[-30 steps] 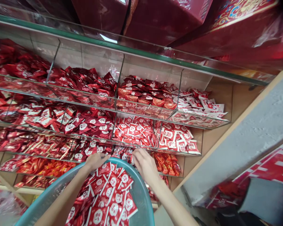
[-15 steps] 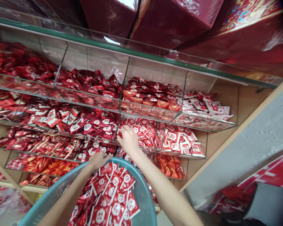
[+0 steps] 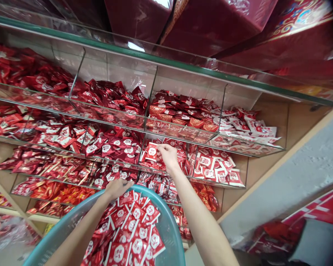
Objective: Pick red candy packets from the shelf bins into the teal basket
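A teal plastic basket (image 3: 175,221) holds many small red packets (image 3: 137,245) with white printed labels. My left hand (image 3: 117,189) is closed over the basket's far rim. Above the basket, my right hand (image 3: 168,156) pinches the edge of a red-and-white packet (image 3: 151,151) at a shelf compartment. More red packets (image 3: 180,145) lie in that compartment, partly hidden behind my right hand. Dark red packets (image 3: 123,147) with white labels fill the compartment to its left. In the one to its right lie whiter packets (image 3: 211,164).
Clear dividers and a green-edged glass shelf (image 3: 194,67) part the rows. The upper row holds more red packets (image 3: 111,96). Large dark red boxes (image 3: 216,27) stand on top. A grey wall (image 3: 280,162) and a wooden side panel (image 3: 269,166) bound the right.
My right hand has moved right from the compartment's left side, and a packet now shows pinched in its fingers. My left hand stays on the basket rim. The view has shifted slightly.
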A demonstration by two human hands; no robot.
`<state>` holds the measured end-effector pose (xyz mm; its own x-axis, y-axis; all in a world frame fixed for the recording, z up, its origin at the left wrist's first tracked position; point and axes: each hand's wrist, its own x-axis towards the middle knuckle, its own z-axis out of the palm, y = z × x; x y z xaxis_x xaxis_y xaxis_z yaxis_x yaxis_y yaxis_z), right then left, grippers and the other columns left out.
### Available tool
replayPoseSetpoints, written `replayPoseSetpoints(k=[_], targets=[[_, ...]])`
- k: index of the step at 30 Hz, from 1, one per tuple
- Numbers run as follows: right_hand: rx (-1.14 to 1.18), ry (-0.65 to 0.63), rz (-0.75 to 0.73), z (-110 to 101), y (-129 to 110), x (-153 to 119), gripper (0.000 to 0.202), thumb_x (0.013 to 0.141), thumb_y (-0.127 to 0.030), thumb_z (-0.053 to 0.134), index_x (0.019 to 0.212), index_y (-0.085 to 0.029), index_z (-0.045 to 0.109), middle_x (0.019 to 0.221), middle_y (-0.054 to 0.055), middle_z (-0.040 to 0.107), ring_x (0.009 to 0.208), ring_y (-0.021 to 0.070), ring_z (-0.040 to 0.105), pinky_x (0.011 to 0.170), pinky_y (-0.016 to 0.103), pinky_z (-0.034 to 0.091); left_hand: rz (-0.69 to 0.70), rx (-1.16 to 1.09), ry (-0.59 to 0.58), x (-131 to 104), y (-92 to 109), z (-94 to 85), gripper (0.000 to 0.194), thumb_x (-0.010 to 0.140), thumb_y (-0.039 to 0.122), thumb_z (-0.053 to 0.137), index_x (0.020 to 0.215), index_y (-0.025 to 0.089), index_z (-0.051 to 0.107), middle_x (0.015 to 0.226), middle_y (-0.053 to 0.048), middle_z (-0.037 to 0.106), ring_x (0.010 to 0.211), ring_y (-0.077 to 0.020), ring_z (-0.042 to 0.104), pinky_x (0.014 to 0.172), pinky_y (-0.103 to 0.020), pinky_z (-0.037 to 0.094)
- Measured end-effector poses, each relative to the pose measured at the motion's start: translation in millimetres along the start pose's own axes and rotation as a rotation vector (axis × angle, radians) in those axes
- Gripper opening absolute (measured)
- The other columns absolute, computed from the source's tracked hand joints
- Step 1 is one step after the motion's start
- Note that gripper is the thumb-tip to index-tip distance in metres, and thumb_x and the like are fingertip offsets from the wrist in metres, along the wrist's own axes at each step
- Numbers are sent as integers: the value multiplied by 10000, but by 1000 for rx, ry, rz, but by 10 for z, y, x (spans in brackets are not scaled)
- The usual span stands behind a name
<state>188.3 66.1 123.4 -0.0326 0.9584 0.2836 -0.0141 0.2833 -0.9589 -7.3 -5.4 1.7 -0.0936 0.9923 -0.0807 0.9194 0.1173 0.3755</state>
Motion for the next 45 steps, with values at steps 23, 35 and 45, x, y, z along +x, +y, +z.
replayPoseSetpoints(k=[23,35,45], targets=[[-46,-288,205,-356,590,-1148,99,664,-265,569,659,-166,578,533,-30,569,466,101,557,418,188,408,-9,28,-33,-46,114,-39,588,769,658,282,711,222,673,708,-43,692,743,-212,635,643,-256,396],[-458,-553,-147,-14,742,-1151,118,753,-194,490,687,-183,587,600,-40,591,532,87,520,539,183,372,28,69,-17,-16,117,-19,623,766,681,251,696,209,652,746,-53,694,750,-206,634,641,-250,406],[-637,-627,-262,188,666,-1109,165,796,-180,477,707,-183,615,661,-32,622,577,83,518,583,171,349,28,74,-6,-3,90,-18,582,794,632,259,719,220,663,760,-48,701,768,-203,641,624,-242,400]])
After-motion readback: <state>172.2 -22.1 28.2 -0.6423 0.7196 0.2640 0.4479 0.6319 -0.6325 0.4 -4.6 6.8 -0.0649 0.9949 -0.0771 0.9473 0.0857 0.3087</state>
